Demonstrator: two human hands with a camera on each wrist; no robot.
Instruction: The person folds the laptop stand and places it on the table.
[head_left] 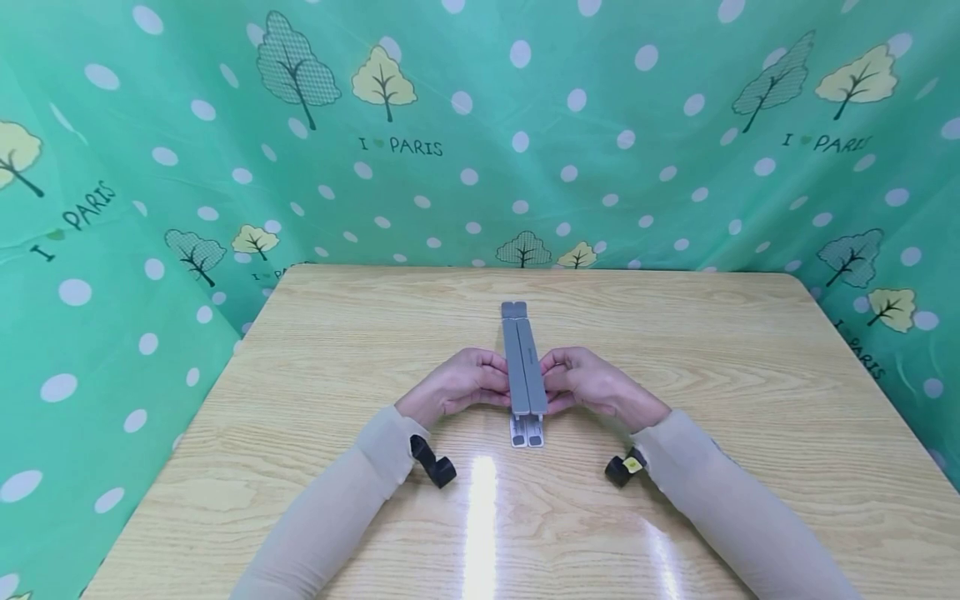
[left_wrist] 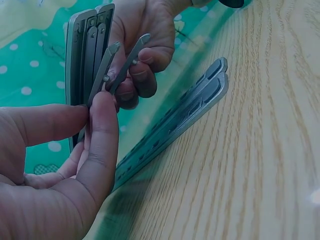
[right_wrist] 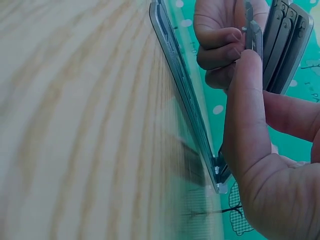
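A grey folding laptop stand (head_left: pixel 525 367) stands on the table, its two long bars close side by side. My left hand (head_left: pixel 467 383) grips it from the left, and my right hand (head_left: pixel 592 385) grips it from the right. In the left wrist view, the left thumb and fingers pinch one of the thin support struts (left_wrist: pixel 102 75) under the raised upper bars (left_wrist: pixel 75 60). The right hand's fingers curl by the other strut. The lower bars (right_wrist: pixel 182 95) slant beneath, near the tabletop. Part of the struts is hidden behind the fingers.
The wooden table (head_left: pixel 360 333) reaches back to a green dotted curtain (head_left: pixel 420 192) with tree prints, which also hangs at both sides. A black wrist mount (head_left: pixel 435 465) juts from the left sleeve, another (head_left: pixel 621 472) from the right. Light glares on the tabletop near the front.
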